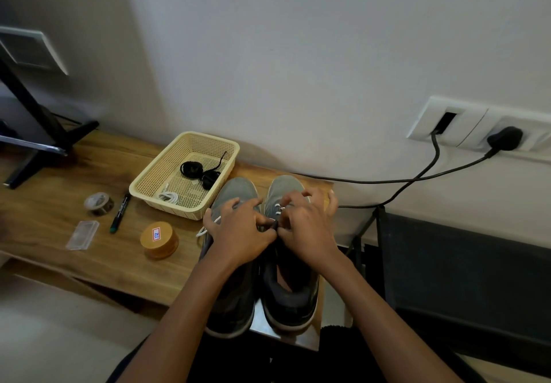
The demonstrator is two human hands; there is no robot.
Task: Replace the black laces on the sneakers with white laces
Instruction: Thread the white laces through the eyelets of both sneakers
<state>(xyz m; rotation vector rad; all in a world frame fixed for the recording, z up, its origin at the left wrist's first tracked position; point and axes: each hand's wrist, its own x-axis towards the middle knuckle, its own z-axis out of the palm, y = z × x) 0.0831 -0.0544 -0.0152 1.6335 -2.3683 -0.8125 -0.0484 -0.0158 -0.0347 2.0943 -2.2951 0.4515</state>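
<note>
Here the left hand (241, 230) and right hand (307, 229) meet over the pair of grey canvas sneakers (238, 189), fingers curled and pinching what looks like the thin white lace (278, 208) on the right-hand shoe; the tip itself is too blurred to place. The eyelet row runs straight ahead of the pinch, toward the toe. Beyond and left of the grip, coiled black laces (192, 169) lie in a cream plastic mesh basket (149, 180); nothing obstructs.
</note>
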